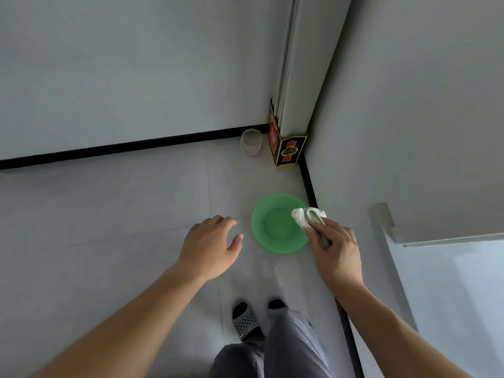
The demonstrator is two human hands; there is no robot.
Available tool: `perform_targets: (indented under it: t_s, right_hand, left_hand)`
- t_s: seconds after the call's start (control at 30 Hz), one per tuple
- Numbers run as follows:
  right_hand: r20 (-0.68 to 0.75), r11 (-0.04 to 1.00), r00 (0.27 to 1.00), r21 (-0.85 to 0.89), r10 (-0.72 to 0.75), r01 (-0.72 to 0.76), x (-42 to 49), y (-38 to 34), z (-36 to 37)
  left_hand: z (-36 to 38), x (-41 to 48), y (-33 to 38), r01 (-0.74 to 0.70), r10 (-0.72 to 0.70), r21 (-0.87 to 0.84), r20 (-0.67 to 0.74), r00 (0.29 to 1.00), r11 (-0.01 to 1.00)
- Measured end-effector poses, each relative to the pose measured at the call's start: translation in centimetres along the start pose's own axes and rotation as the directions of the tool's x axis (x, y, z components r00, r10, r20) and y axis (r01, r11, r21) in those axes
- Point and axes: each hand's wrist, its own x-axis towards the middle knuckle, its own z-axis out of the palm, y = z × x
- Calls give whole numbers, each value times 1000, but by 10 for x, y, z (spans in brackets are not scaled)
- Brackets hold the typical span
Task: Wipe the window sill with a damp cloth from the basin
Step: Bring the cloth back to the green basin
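White cloth point(305, 217), bunched, right of frame centre, over the right rim of the green basin point(275, 227). Pinched from below by the right hand point(335, 248), fingers closed round its lower end; a grey-green strip visible in the folds and running under the fingers, nature unclear. Whether dripping or damp, not discernible.

Basin round, shallow, resting on the pale tiled floor point(109, 214), just left of the black skirting strip point(309, 186) along the right-hand wall. Inside looks plain green; water level impossible to judge.

Left hand point(211, 248) at centre frame, left of the basin and apart from it, palm down, fingers loosely curled and slightly parted, thumb extended toward the basin, grasping nothing. Both forearms bare, entering from the lower corners.

Further up, in the corner where the two walls meet: a clear round container point(251, 141) on the floor against the skirting, and just right of it a tall dark carton point(286, 150) with red and gold markings, standing upright at the foot of a white vertical profile point(297, 77).

Right edge of frame: a pale ledge with a raised grey frame, probably the window sill point(447, 238), glass-like surface below it.

Bottom centre: grey trousers point(289, 350) and two feet in perforated grey slippers point(245, 320) over dark socks.
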Motion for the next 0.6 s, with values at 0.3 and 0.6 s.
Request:
perform_targets:
  t_s: [0.3,0.6]
  right_hand:
    - [47,950,950,22,309,-310,88,60,110]
    - [149,852,839,-99,524,-514,150,180,250]
  left_hand:
    - [52,184,-19,-140,135,14,178,975,990]
    - [206,315,-71,-326,282,31,429,858,945]
